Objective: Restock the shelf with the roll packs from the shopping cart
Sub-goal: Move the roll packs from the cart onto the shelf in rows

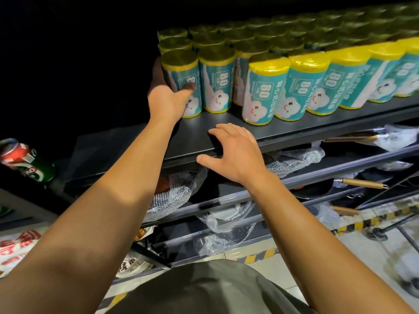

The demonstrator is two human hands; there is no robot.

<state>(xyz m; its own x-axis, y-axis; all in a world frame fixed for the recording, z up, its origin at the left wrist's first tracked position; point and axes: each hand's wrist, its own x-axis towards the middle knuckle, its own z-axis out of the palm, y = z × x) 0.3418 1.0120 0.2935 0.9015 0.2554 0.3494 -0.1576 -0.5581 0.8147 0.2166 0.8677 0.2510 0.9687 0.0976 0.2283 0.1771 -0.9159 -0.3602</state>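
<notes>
At shelf (204, 137) left end: upright roll pack (181, 82), long axis vertical, gripped round its left side by left hand (167, 98). Nearer the edge: right hand (235, 152), fingers spread, empty, resting on shelf lip.

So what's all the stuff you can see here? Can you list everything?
Roll packs: many, too many to count, teal and white labels with yellow ends, standing in rows on the top shelf.
Shelf: one, dark grey, bare at the front left.
Pans: several, dark with wooden handles, on the lower racks at right.
Bubble wrap: several clear pieces, around goods on the lower racks.
Bottle: one, green with a red label, lying at far left.
Floor tape: yellow and black stripes, lower right.
Left hand: grips the leftmost front roll pack.
Right hand: open, fingers spread on the shelf edge.
</notes>
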